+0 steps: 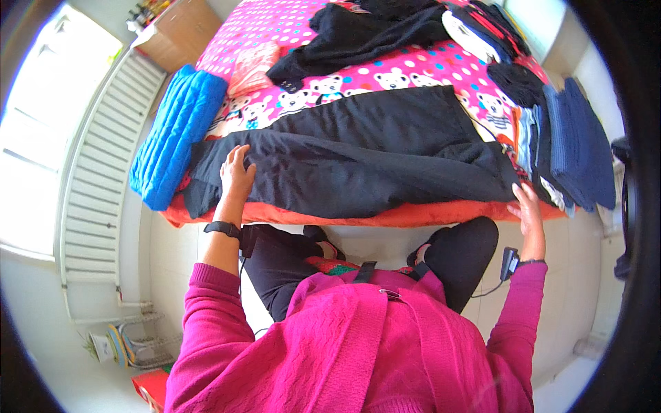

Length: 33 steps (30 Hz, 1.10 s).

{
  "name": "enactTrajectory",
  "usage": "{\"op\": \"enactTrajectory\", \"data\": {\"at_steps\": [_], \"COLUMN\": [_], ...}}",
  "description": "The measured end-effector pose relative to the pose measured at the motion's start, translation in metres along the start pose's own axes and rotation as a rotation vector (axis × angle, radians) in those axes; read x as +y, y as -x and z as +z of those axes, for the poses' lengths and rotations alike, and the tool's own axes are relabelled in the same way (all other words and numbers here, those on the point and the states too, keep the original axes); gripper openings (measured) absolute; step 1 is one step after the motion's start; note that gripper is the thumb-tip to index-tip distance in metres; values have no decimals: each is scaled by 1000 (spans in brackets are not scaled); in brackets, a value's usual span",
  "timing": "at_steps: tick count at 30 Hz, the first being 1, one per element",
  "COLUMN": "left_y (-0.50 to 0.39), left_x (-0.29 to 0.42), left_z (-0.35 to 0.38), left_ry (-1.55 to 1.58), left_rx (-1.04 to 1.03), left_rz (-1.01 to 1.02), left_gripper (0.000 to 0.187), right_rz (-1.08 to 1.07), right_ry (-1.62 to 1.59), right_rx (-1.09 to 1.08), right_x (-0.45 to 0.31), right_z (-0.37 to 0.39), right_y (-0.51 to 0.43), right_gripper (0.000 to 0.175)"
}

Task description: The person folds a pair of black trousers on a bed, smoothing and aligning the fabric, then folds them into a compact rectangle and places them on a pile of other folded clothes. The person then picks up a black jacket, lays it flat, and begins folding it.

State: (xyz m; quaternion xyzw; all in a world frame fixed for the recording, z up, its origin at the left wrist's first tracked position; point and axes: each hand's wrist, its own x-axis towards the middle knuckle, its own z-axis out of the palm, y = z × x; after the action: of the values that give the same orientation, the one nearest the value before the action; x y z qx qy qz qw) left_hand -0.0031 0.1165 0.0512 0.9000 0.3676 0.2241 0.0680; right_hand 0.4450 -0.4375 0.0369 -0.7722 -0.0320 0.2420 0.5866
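A pair of black trousers (330, 170) lies spread sideways across the near edge of the bed, its legs fanned apart towards the right. My left hand (237, 173) rests on the trousers near their left end, palm down with the fingers spread. At the lower right end of the trousers is my right hand (525, 205), its fingers apart and the fingertips at the leg's hem. Whether those fingertips touch the cloth cannot be told. Neither hand grips anything.
A folded blue quilted item (178, 137) lies left of the trousers. Folded navy knitwear (578, 144) is stacked at the right. Behind lie a black garment (356, 44) and a pink knit piece (254, 67) on the bear-patterned bedding (391, 78). A radiator (103, 165) lines the left wall.
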Motion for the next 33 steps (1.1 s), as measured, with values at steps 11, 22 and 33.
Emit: {"op": "enactTrajectory", "data": {"at_steps": [11,22,33], "left_y": [23,1,46], "left_x": [-94,-122,-107], "left_z": [21,28,-75], "left_ry": [221,932,1647], "left_rx": [179,434,591], "left_rz": [-847,-1223,-473], "left_gripper": [81,84,51], "right_rz": [-30,-24,3], "right_ry": [-74,-107,-239], "right_rx": [198,10,298], "right_x": [-16,1,-32], "right_z": [16,-16,1], "right_y": [-42,-22,-55], "right_gripper": [45,60,42]}}
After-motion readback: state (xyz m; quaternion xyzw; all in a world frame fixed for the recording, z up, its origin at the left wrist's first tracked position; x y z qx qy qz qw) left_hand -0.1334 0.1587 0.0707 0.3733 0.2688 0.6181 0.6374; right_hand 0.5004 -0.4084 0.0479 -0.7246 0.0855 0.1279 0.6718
